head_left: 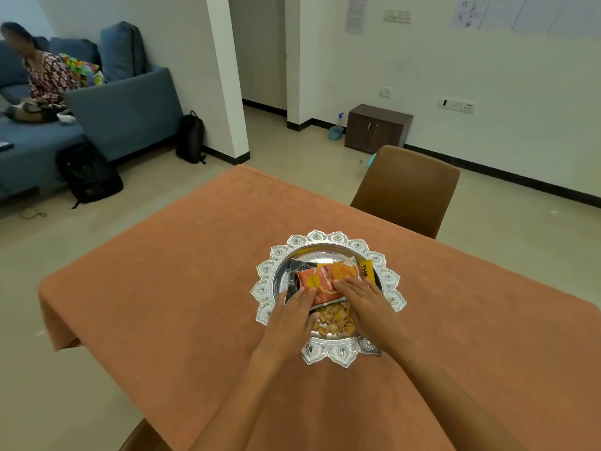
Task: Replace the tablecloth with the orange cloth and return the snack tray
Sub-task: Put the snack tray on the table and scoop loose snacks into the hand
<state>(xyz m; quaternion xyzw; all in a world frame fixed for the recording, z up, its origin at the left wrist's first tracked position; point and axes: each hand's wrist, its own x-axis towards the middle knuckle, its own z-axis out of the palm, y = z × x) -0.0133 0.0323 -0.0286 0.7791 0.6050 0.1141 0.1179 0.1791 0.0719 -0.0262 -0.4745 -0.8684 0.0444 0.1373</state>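
Both forearms reach in from the near edge over the orange cloth [182, 288], which covers the bench and hangs over its left end. The left hand [292, 312] and right hand [366, 302] lie on the snack packets in the silver snack tray [328, 351] — each grip is wide, fingers straight and flat, pinching nothing. The fingertips press an orange packet [322, 281]; a black packet [297, 271] and a yellow packet [367, 270] lie beside it, with pistachio shells [333, 322] between the hands. The tray rests on the cloth near the bench's middle. Farther off stands a brown chair [406, 190] — beyond, a small cabinet [377, 128] and, far left, a blue sofa [123, 109].
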